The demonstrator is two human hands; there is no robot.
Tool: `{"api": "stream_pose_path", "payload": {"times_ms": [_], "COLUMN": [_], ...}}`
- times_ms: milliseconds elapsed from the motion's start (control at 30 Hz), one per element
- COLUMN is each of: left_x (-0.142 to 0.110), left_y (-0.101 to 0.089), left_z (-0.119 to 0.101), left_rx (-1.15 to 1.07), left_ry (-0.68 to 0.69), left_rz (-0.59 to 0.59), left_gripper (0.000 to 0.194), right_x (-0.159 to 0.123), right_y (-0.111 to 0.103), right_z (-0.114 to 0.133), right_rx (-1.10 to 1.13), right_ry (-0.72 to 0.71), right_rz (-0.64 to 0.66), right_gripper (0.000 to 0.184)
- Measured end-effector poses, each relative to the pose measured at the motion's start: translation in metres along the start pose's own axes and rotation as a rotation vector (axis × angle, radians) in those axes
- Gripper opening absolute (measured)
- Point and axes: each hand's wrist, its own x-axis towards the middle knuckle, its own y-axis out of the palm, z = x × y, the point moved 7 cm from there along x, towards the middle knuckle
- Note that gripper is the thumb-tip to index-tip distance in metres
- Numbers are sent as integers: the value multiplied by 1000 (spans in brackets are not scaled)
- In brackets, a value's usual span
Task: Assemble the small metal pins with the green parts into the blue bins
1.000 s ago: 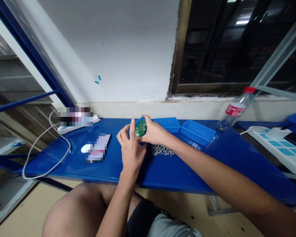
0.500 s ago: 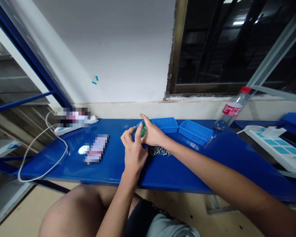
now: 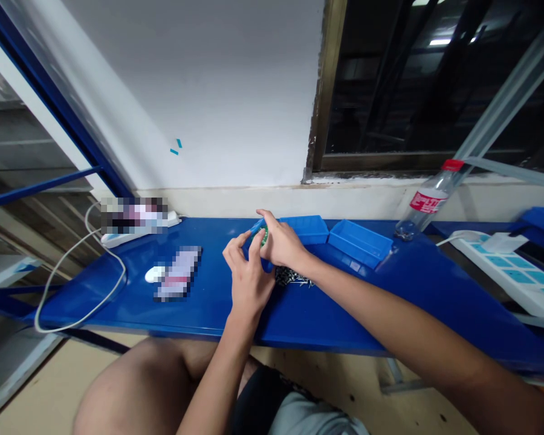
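Between my two hands is a small blue-edged piece with a round green part (image 3: 265,236), mostly covered by fingers, so its kind does not show. My left hand (image 3: 250,269) closes on it from the near left side, fingers bent around its edge. From the right, my right hand (image 3: 284,243) grips the same piece, its index finger reaching over the top. Below the right wrist lies a pile of small metal screws (image 3: 294,277) on the blue table (image 3: 199,317). Behind the right hand sits a blue plastic bin (image 3: 312,229).
A second blue bin (image 3: 360,243) stands right of the first. Farther right are a plastic bottle with a red cap (image 3: 428,200) and a white power strip (image 3: 510,269). On the left lie a blurred-out flat item (image 3: 179,272), a white oval object (image 3: 155,274) and a looping cable (image 3: 79,318).
The piece has tilted a little in my hands: less of the green part shows, and more of a blue edge. Both hands stay in nearly the same place.
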Motion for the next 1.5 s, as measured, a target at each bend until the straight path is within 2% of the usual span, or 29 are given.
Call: {"api": "stream_pose_path", "payload": {"times_ms": [300,500,600,733,867,1100,1200,1333,1500], "left_x": [1,6,8,13,19,25,26,26,25], "left_y": [-2,-5,-7,-8,-1,25,33,41,49], "left_z": [-2,4,9,28,63,115,128,136,131], "left_rx": [10,-27,-25,-36,-95,-180,-218,-262,-255], "left_ry": [9,-24,-51,-149,-313,-517,-546,-513,-441], "left_rz": [-20,-31,-32,3,51,237,317,385,423], "left_gripper": [90,93,97,99,100,109,112,113,112], "right_x": [-2,1,2,1,-3,-23,-29,-35,-37], "right_y": [1,-10,-22,-51,-76,-90,-94,-100,-95], "right_z": [4,0,-3,-8,-19,-50,-67,-86,-86], "right_rx": [-22,71,137,247,324,341,315,282,206], "right_ry": [-57,-35,9,15,16,71,99,132,108], "right_rz": [-55,-94,-112,-164,-190,-187,-195,-212,-191], "right_gripper": [74,80,79,68,68,65,65,67,66]}}
